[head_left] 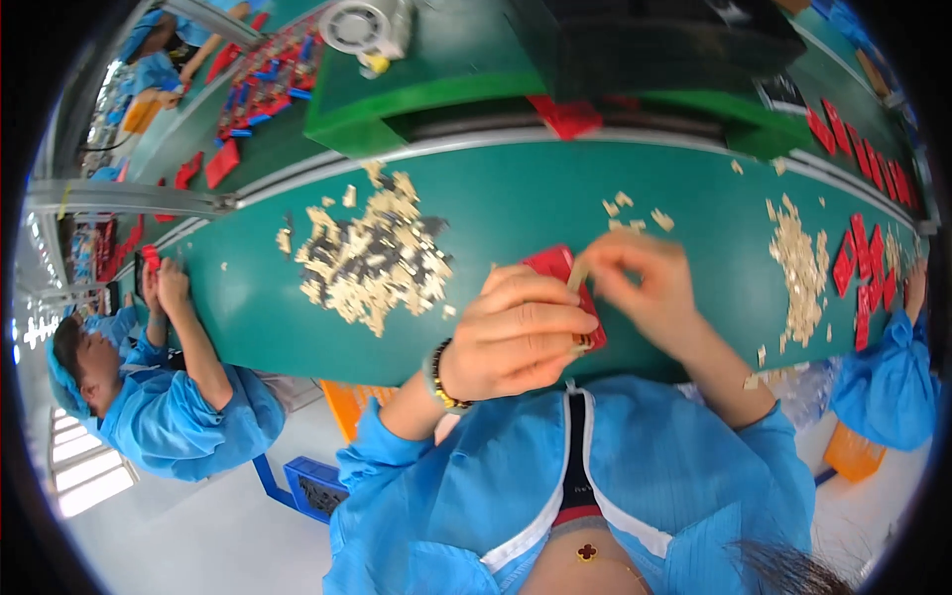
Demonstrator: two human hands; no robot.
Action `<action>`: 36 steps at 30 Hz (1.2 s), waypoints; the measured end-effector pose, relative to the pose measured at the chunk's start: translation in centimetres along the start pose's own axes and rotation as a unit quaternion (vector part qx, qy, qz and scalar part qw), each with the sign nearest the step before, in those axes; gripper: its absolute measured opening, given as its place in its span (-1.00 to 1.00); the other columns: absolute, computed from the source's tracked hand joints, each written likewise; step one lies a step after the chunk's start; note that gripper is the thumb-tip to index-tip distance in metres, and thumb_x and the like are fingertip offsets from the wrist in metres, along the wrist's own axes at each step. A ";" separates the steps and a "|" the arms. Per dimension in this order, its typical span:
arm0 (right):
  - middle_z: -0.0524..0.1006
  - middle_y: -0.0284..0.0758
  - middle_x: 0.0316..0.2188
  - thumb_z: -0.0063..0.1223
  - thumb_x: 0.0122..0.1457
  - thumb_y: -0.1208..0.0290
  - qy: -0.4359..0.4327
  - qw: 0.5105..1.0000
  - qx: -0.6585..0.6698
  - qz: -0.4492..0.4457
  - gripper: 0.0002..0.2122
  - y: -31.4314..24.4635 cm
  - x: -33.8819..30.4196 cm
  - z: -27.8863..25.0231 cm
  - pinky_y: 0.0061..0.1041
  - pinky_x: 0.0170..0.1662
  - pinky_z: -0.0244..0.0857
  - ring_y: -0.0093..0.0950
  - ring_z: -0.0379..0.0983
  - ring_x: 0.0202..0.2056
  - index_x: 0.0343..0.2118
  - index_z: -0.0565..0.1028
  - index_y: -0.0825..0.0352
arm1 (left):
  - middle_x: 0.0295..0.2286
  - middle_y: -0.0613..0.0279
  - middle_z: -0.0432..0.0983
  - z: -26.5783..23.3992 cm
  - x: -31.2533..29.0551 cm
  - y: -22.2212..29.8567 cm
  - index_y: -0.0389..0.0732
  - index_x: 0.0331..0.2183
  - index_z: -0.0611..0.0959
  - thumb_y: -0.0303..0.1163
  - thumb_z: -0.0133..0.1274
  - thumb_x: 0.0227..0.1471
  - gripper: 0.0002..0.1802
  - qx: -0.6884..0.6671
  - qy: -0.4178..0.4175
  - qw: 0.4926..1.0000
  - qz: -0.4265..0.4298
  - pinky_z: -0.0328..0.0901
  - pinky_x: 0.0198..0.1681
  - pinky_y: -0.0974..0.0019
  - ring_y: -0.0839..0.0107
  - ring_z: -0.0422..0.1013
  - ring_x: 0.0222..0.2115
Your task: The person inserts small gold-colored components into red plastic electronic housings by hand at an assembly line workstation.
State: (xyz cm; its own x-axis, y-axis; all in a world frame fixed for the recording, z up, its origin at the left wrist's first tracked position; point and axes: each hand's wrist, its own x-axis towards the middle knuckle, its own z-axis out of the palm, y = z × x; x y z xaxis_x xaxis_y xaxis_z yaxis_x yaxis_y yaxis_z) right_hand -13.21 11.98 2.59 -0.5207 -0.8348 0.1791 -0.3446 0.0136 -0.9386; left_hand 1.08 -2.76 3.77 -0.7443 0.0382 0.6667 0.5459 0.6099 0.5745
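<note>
My left hand [516, 332] is closed around a red flat rectangular casing [551, 261], holding it tilted above the green table. The fingers cover most of the casing's face. My right hand [645, 283], a little blurred, pinches a narrow cream-coloured piece [578, 274] at the casing's upper right part. Whether that piece touches the casing I cannot tell. Left of my hands lies a heap of small cream and dark grey pieces [377, 253]. A few loose cream pieces [623, 201] lie just beyond my right hand.
A second heap of cream pieces [796, 268] and several red casings [865, 260] lie at the right. Behind the table's metal rail stands a green-edged shelf [436, 94] with a white fan [355, 27]. Co-workers in blue sit at left [178, 397] and right [888, 377].
</note>
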 end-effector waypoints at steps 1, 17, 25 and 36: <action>0.51 -0.33 -0.48 0.09 -0.01 0.64 0.030 0.996 -0.086 -0.011 -0.92 1.9 -0.1 -1.2 -0.58 -0.44 0.32 -0.53 0.44 -0.54 -0.43 0.50 0.35 | -0.38 0.16 0.58 0.0 0.2 0.1 -0.23 -0.45 0.63 -0.50 0.19 -0.15 -0.90 -0.018 -0.001 1.000 -0.007 0.30 -0.20 0.13 0.19 0.45 -0.27; 0.42 -0.38 -0.45 0.16 -0.03 0.46 -0.129 0.973 -0.124 -0.149 -0.85 0.3 -0.4 -0.5 -0.41 -0.36 0.31 -0.39 0.42 -0.37 -0.47 0.38 0.28 | -0.41 0.13 0.53 1.8 -1.1 -1.0 -0.27 -0.46 0.59 -0.44 0.11 -0.29 -0.80 0.337 -0.004 0.937 0.087 0.32 -0.33 0.25 0.28 0.44 -0.40; 0.49 -0.34 -0.35 0.22 -0.22 0.55 0.024 0.950 -0.297 -0.092 -0.72 -0.4 -0.5 -0.9 -0.41 -0.32 0.35 -0.32 0.46 -0.34 -0.35 0.48 0.29 | -0.31 0.06 0.47 2.4 -0.7 -0.5 -0.23 -0.19 0.46 -0.66 0.02 -0.07 -0.67 0.176 -0.028 0.967 -0.184 0.33 -0.27 0.18 0.11 0.43 -0.33; 0.50 -0.33 -0.41 0.24 -0.16 0.59 0.071 0.949 -0.205 -0.231 -0.87 2.4 4.8 3.4 -0.46 -0.37 0.31 -0.37 0.43 -0.37 -0.52 0.50 0.30 | 0.07 -0.12 0.17 -10.9 -16.7 -10.2 -0.26 0.07 0.33 0.07 0.17 -0.12 -0.16 0.591 0.098 0.666 -0.443 -0.01 0.10 -0.09 -0.07 0.09 0.09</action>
State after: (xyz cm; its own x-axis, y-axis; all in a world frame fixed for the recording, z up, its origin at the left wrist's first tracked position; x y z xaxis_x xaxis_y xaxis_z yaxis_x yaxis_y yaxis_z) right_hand -13.88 6.16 0.22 -0.3308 -0.7215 0.6083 -0.8206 -0.0985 -0.5630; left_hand 12.12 -18.27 -8.05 -0.4446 -0.7859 0.4297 -0.8465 0.5255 0.0853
